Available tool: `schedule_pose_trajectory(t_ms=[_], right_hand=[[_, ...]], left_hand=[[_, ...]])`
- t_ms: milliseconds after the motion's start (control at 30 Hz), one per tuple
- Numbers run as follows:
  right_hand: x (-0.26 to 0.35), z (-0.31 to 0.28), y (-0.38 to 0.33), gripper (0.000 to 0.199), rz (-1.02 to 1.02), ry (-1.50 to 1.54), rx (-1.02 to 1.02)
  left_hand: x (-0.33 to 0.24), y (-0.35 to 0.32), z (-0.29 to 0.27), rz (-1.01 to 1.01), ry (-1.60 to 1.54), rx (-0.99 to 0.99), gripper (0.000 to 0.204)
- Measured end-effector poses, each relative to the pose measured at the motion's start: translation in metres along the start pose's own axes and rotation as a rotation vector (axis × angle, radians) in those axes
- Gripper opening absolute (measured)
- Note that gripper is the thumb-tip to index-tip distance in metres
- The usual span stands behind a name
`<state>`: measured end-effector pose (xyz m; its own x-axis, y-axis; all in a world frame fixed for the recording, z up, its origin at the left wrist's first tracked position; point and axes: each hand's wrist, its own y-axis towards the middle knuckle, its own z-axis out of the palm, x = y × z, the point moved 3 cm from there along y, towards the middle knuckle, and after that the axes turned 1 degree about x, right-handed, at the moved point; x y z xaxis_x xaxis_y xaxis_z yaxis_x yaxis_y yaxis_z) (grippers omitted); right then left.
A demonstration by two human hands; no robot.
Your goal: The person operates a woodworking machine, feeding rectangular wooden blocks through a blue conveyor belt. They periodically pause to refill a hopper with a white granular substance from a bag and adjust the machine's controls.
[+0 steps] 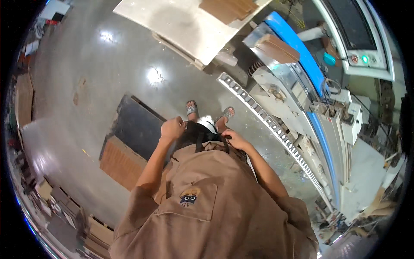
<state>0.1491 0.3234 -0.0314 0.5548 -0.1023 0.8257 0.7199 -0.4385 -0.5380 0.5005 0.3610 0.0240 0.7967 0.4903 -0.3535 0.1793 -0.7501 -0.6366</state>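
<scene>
From my remote post I follow both bare hands at the person's waist, in front of the brown T-shirt (246,194). The left hand (173,128) has its fingers curled in beside the black cloth (189,134) at the waist; I cannot tell whether any cloth is caught in them. The right hand (235,140) bends its fingers at the other side of that cloth, near a dark strap (225,145), and I cannot make out whether it grips either one. The black cloth lies between the two hands, just beyond the shirt's hem.

Past it I see two feet in grey sandals (192,106) on a shiny concrete floor (90,112). To the person's left a black board (136,125) lies on the floor, with a brown wood-toned panel (123,162) at its near end. Ahead stands a white-topped table (172,26) bearing brown sheets (228,9). On the right I have a long machine with a blue strip (297,49), a rail of small rollers (276,125) along its side, brown panels (278,48) on its far end, and a control console (366,60) showing a lit green button (365,59).
</scene>
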Motion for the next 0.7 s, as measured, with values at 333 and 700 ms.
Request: schedule_pose_trajectory(t_ms=[333, 700], right_hand=[[-0.014, -0.005, -0.071, 0.019, 0.278, -0.072, -0.254], [-0.072, 0.041, -0.157, 0.032, 0.553, 0.634, -0.271]], left_hand=[[0.066, 0.015, 0.005, 0.073, -0.046, 0.071, 0.036], [0.030, 0.073, -0.012, 0.277, -0.142, 0.085, 0.033]])
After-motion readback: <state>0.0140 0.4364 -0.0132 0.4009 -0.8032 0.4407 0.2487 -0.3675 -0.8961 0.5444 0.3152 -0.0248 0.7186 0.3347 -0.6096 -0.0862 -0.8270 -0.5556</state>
